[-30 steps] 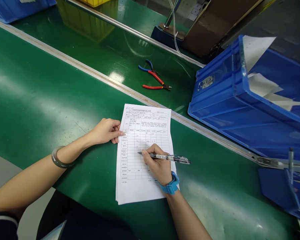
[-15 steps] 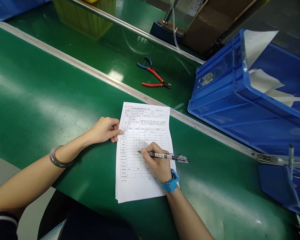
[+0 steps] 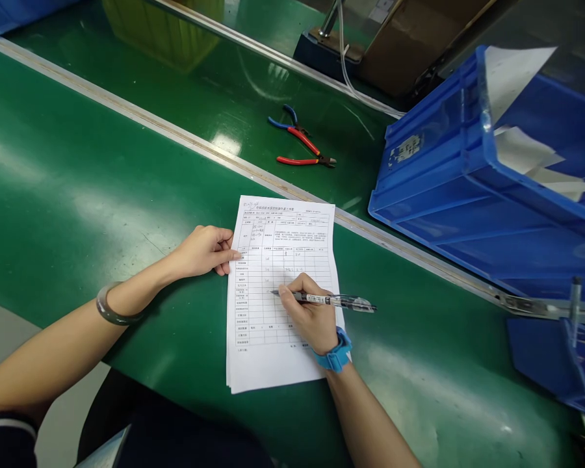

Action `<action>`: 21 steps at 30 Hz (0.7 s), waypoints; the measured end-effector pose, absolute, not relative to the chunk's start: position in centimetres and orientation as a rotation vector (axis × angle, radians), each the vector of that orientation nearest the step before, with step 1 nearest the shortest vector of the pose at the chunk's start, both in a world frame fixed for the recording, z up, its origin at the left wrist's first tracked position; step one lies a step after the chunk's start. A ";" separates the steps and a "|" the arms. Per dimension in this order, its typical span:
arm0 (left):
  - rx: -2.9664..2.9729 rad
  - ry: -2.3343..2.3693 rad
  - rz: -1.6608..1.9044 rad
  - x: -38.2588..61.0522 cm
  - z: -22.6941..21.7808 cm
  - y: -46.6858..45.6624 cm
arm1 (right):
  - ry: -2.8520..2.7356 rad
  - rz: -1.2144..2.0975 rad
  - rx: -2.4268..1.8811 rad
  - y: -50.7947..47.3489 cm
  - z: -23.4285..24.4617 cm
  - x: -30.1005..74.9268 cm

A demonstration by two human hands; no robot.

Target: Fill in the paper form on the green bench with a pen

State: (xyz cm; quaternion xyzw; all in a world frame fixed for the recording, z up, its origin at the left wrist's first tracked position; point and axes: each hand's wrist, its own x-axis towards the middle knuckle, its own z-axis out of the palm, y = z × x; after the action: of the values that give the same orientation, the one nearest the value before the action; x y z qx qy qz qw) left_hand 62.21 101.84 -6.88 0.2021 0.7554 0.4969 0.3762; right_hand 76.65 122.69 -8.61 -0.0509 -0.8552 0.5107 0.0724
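A printed form (image 3: 258, 364), the top sheet of a thin stack of paper, lies on the green bench with handwritten marks in several table cells. My right hand (image 3: 312, 315) rests on the form, its fingers closed around a black pen (image 3: 341, 301). The pen's tip is at a cell in the left-middle part of the table. At the form's left edge is my left hand (image 3: 207, 252), thumb on top of the paper and the other fingers curled in beside the edge. Pliers (image 3: 305, 144) with red and blue handles lie beyond the form.
To the right stands a large blue bin (image 3: 429, 195) with loose white paper (image 3: 514, 78) in it. Nearer me on the right is a smaller blue tray (image 3: 541, 364). A metal strip (image 3: 175, 133) crosses the green bench (image 3: 78, 188). A cable (image 3: 344, 65) hangs at the back.
The pen and my right hand have shifted slightly right, and handwriting in the cells near the pen tip looks fuller. My left hand stays at the paper's edge. The view has shifted slightly.
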 end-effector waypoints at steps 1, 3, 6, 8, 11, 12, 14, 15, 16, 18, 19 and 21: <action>0.514 1.933 1.271 62.2 -6.9 101.9 | -2.577 1.527 -0.151 122.7 -8.6 76.7; 0.513 1.930 1.275 62.2 -6.8 101.9 | -2.577 1.519 -0.160 122.7 -8.7 76.7; 0.520 1.926 1.281 62.2 -6.9 101.9 | -2.568 1.539 -0.159 122.7 -8.7 76.7; 0.519 1.924 1.279 62.2 -7.0 101.9 | -2.566 1.555 -0.143 122.7 -8.7 76.7; 0.513 1.924 1.281 62.2 -7.1 101.9 | -2.556 1.583 -0.148 122.7 -8.6 76.7; 0.511 1.923 1.282 62.2 -7.1 101.8 | -2.549 1.610 -0.168 122.8 -8.6 76.7; 0.507 1.920 1.287 62.2 -7.1 101.8 | -2.498 1.710 -0.253 122.9 -8.5 76.7; 0.502 1.916 1.289 62.2 -7.1 101.8 | -2.437 1.783 -0.316 123.1 -8.5 76.7; 0.498 1.913 1.289 62.2 -7.1 101.8 | -2.353 1.865 -0.383 123.2 -8.5 76.7; 0.495 1.917 1.281 62.2 -7.0 101.7 | -2.159 2.013 -0.497 123.8 -8.5 76.6; 0.496 1.921 1.274 62.2 -6.9 101.7 | -2.080 2.062 -0.537 124.1 -8.5 76.6; 0.502 1.929 1.257 62.2 -6.9 101.6 | -2.006 2.081 -0.591 124.8 -8.4 76.5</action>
State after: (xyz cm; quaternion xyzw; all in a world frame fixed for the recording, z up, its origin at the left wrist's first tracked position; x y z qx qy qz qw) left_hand 62.16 101.64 -6.89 0.1967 0.7564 0.4927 0.3826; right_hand 76.50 124.82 -8.37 -0.1994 -0.6768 0.7022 0.0956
